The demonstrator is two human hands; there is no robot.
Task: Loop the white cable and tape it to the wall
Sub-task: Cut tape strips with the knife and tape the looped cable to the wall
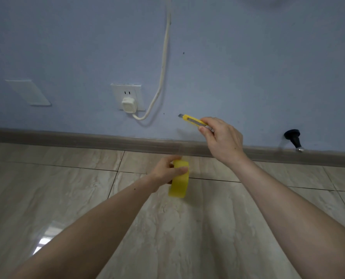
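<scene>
While the thin white cable [164, 63] hangs unlooped and untaped down the blue wall [248, 67] to its plug, my left hand [165, 171] grips the yellow tape roll [179, 183], my right hand [221, 137] the yellow utility knife [193, 120] — blade out — everything left.

— How many things do you count?
— One yellow roll of tape [179, 181], one yellow utility knife [193, 120], one white cable [163, 65].
— On the wall?
— One white socket plate [127, 93] with one white plug [128, 105], one black doorstop [293, 138].
</scene>
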